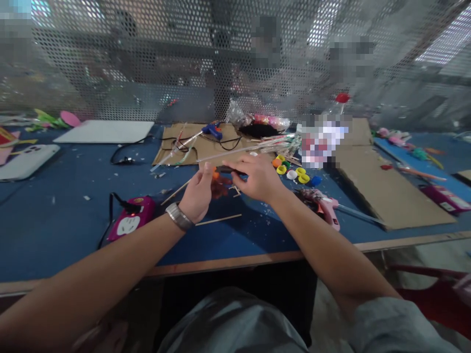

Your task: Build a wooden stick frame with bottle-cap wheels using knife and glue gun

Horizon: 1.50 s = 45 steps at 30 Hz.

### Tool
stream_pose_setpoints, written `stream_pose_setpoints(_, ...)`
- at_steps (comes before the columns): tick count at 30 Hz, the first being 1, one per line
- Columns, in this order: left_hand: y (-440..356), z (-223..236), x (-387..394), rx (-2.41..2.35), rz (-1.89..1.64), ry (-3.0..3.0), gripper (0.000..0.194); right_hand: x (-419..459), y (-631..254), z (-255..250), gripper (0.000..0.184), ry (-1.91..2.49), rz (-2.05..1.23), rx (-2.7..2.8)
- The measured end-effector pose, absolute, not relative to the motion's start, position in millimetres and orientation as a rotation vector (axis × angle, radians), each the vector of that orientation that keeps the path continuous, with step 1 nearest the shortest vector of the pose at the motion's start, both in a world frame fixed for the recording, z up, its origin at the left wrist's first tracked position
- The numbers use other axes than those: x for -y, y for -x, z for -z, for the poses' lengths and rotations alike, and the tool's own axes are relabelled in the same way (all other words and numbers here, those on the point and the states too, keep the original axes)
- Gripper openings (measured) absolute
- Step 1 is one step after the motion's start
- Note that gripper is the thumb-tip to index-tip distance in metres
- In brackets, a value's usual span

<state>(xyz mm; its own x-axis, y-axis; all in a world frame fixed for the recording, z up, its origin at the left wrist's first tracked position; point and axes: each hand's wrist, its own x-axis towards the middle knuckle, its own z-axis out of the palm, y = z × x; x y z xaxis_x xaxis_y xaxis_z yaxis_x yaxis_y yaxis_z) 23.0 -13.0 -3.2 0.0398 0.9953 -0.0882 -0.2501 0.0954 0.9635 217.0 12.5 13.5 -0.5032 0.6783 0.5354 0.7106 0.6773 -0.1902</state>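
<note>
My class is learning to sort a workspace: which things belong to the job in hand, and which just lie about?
In hand, so probably in use:
- orange piece, at the left hand
- dark narrow object, at the right hand

Just lying about, it seems:
- pink glue gun
- blue glue gun
- bottle caps
- white smartphone

The person's left hand (198,193), a metal watch (180,216) on its wrist, held a small orange and dark red piece (219,184). The right hand (257,177) gripped a dark tool (230,170) against it, over the blue table (136,267). Thin sticks (219,219) lay beneath. To the left sat a magenta power block (131,217); to the right were colored bottle caps (292,174) and a pink glue gun (331,211). Behind lay flat cardboard (165,144) with a blue glue gun (212,130), in front of a perforated metal screen (147,63).
</note>
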Motion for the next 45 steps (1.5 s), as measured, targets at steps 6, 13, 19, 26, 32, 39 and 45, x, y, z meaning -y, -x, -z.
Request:
stream_pose_setpoints(6,-24.5,-6.4,18.9,-0.989,-1.216,-0.919,0.066,-8.4,-215.6,-16.9,0.040,1.034,0.111,2.309)
stream_pose_setpoints(13,-25.9,-9.3,25.3,-0.948,-1.161,-0.862,0.074,-5.3,-213.5,-14.4,0.040,0.959,0.126,2.331)
stream_pose_setpoints(19,-26.5,-7.1,27.1,-0.972,-1.201,-0.855,0.066,-1.9,-213.6,-17.7,0.041,0.966,0.207,2.386)
stream_pose_setpoints(26,-31.2,-7.3,28.4,-0.999,-1.219,-0.824,0.063,4.3,-211.9,-25.0,0.040,0.991,0.346,2.476)
stream_pose_setpoints(32,-29.5,-6.7,30.7,-1.003,-1.190,-0.814,0.064,12.7,-210.0,-38.2,0.032,0.930,0.509,2.534)
stream_pose_setpoints(39,-28.7,-7.1,30.7,-1.019,-1.286,-0.866,0.051,21.0,-200.2,-32.1,0.041,1.082,0.316,2.495)
stream_pose_setpoints(45,-26.0,-4.5,32.8,-1.046,-1.382,-0.981,0.033,31.5,-189.8,-27.3,0.039,1.216,-0.055,2.329)
